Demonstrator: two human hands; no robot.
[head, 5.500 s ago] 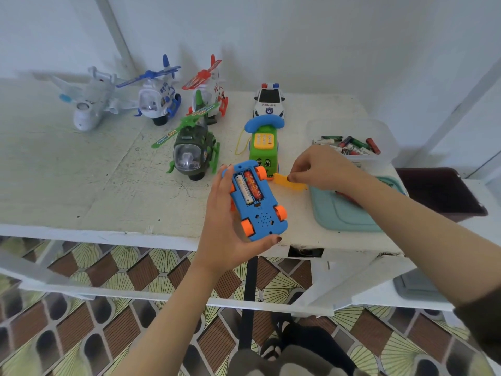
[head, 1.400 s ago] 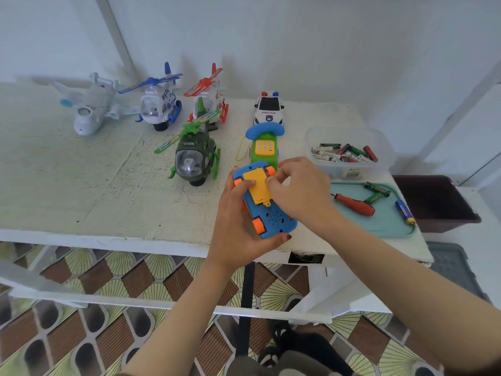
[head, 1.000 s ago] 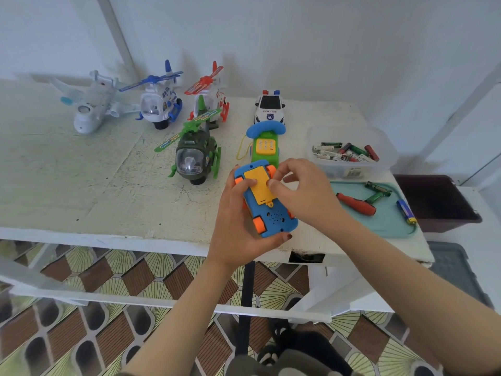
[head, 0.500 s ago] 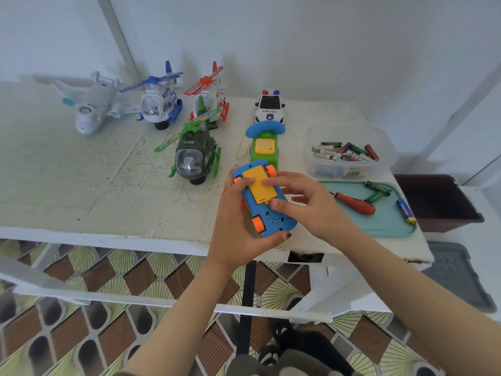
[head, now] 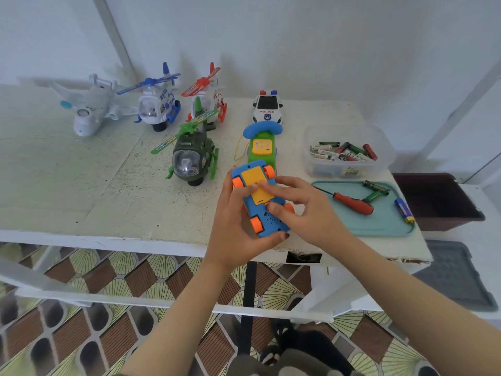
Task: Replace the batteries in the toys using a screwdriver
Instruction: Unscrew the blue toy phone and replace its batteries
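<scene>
Item in hand: blue toy car, wheels up, held above the near edge of the table
Left hand: cupped under the car, fingers and thumb curled round its body in a firm hold
Right hand: not gripping; fingers spread and fairly straight, index finger lying along the yellow battery cover, thumb tip on the blue underside just below it
Cover state: seated over the compartment and apparently flush; whether a screw is in place cannot be told
Step, as judged: pressing the cover home before fastening
Screwdriver: red handle, lying on the teal tray to the right of the car, untouched
Risk 1: the cover may spring up when the right hand lifts away, if a tab has not clicked in
Risk 2: the car hangs over the table edge, so a slackened left hold would drop it to the floor
Risk 3: a loose screw, if there is one, could roll off and be lost
Risk 4: spent and fresh cells could get mixed, as loose batteries lie in two places
Teal tray, contents: screwdriver; two green batteries touching at an angle; one blue battery near the right rim
Clear tub: behind the tray, holding a heap of mixed batteries in green, red and white
Dark bin: right of the tray, contents not visible
Other toys on table: telephone toy just behind the car; green helicopter; police car
</scene>
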